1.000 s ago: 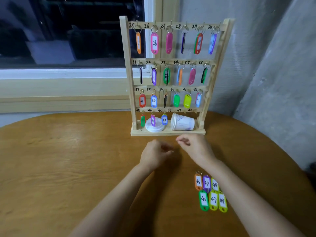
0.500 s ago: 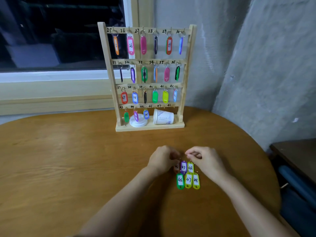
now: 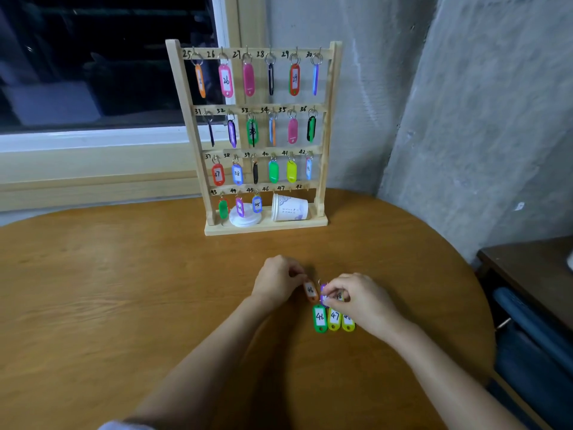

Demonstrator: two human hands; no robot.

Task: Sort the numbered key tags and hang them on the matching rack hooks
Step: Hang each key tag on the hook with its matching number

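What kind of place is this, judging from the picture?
Probably a room in a home or small office, not a workshop: a round wooden table stands in a corner by a window that is dark outside, against bare grey walls, with a small key rack on it.

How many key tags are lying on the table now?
6, perhaps more hidden: orange tag, purple tag and a covered one under the hands; green tag, two yellow-green tags nearer.

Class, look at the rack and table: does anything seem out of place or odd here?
Yes. A paper cup lies on its side on the rack's base, beside a white lid, under the empty hooks 46 to 48. Neither belongs with the key tags.
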